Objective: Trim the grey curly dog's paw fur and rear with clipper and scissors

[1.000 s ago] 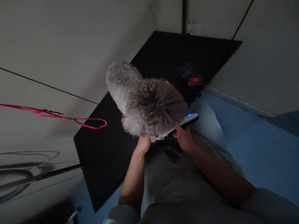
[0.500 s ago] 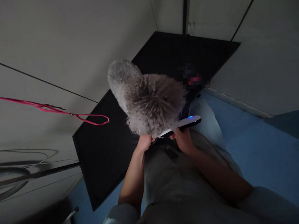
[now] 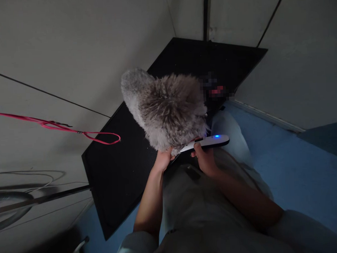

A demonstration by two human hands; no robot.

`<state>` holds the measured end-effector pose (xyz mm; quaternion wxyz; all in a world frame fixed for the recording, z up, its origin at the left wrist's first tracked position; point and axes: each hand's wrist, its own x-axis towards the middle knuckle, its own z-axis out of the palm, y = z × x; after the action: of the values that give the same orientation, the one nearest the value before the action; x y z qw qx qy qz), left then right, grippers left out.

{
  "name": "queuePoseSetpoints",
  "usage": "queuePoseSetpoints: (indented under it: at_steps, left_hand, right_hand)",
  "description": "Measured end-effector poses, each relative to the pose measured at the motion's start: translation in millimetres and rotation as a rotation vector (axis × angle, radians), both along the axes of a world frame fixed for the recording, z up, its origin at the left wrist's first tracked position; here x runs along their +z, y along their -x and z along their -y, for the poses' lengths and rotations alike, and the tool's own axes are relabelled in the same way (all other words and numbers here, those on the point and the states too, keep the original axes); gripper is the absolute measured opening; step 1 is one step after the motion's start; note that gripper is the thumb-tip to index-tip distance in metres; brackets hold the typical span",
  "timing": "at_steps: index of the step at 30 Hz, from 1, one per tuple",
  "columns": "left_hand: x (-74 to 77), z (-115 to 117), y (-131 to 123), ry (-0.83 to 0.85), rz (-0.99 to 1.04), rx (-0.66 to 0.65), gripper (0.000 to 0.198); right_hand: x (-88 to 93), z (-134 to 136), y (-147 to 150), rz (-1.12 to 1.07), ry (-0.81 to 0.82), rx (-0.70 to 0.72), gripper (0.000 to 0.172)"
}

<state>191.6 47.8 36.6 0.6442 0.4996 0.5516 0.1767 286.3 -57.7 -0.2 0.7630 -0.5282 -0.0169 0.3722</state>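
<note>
A small grey fluffy dog stands on a black table mat, its rear toward me. My left hand grips the fur at the dog's underside near the hind end. My right hand is closed round a white grooming clipper with a blue light on it, its tip pressed into the fur at the dog's lower right side.
A pink leash runs slack from the left edge toward the table, ending in a loop. Grey walls surround the table's corner. The floor to the right is blue. Dark cables lie at lower left.
The dog has turned its body a little to the right and upward. My right hand with the clipper has shifted slightly right and down along the fur.
</note>
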Motion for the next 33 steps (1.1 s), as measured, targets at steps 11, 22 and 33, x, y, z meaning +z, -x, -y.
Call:
queuePoseSetpoints:
  at_steps: [11,22,33]
  left_hand:
    - [7.9,3,-3,-0.001,0.002,0.002,0.031]
    - [-10.5,-1,-1,-0.025,-0.032,0.023,0.032]
    - [-10.3,-2,-1,-0.021,-0.037,0.021,0.031]
  right_hand:
    - [2.3,-1,3,-0.006,-0.079,0.009,0.032]
    - [-23.4,-8,-18,-0.119,-0.167,0.097,0.028]
    - [-31.9,-20,-15,-0.31,-0.291,0.173,0.027]
